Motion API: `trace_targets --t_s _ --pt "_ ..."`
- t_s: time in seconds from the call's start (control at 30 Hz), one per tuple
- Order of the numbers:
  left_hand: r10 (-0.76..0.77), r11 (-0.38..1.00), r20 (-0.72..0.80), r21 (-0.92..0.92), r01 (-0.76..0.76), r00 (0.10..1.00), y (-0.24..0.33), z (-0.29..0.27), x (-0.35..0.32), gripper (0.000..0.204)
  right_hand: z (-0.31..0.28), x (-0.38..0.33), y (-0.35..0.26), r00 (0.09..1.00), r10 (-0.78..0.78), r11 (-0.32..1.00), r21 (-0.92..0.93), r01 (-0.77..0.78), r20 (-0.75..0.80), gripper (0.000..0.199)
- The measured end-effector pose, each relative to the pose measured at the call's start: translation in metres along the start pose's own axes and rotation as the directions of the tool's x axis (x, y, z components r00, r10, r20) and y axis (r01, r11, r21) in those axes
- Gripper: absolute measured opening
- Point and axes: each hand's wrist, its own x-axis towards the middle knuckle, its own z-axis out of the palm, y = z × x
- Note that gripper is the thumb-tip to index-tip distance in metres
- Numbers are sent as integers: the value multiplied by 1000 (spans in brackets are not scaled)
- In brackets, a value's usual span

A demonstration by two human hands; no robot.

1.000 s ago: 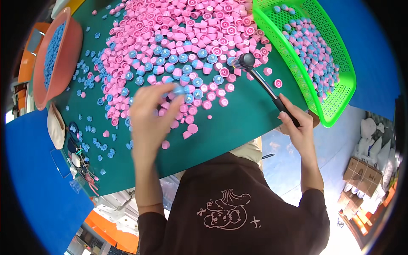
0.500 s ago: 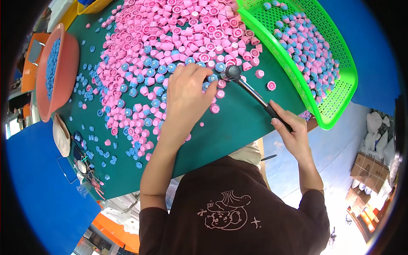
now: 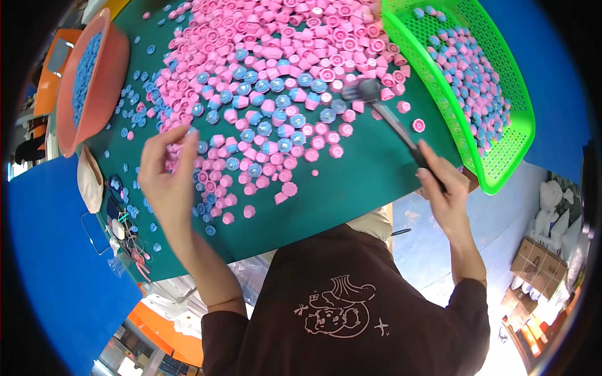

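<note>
Mallet (image 3: 394,123) in right grip (image 3: 449,187), height unclear

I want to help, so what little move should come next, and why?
Perhaps the left hand should bring a small round blue plastic cap to a pink fluted plastic cup: many show no cap, and the right hand holds a black-headed hammer.

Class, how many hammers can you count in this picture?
1 hammer, gripped in the right hand, to the left of the green basket. Others may be hidden from view.
</note>
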Motion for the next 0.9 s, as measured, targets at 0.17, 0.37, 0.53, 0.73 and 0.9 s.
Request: trace_targets --t_s 0.17,0.37,0.53,0.73,0.9 --pt "-259 953 -164 119 280 952 -76 -74 -22 18 -6 -13 -2 995 95 994 -58 -95 -13 41" --pt "-236 939 -190 210 274 953 -125 -80 -29 20 1 -12 4 993 95 994 -53 -91 67 40" --pt "-209 942 -144 235 238 967 -119 -62 -24 19 6 -10 11 996 87 996 -27 -86 10 41" --pt "-150 967 58 217 134 987 -121 -61 -26 21 0 -6 12 982 186 982 36 -188 43 43" --pt "-235 934 38 285 215 971 -131 -71 -44 32 -2 -7 15 978 205 978 21 -205 37 43"
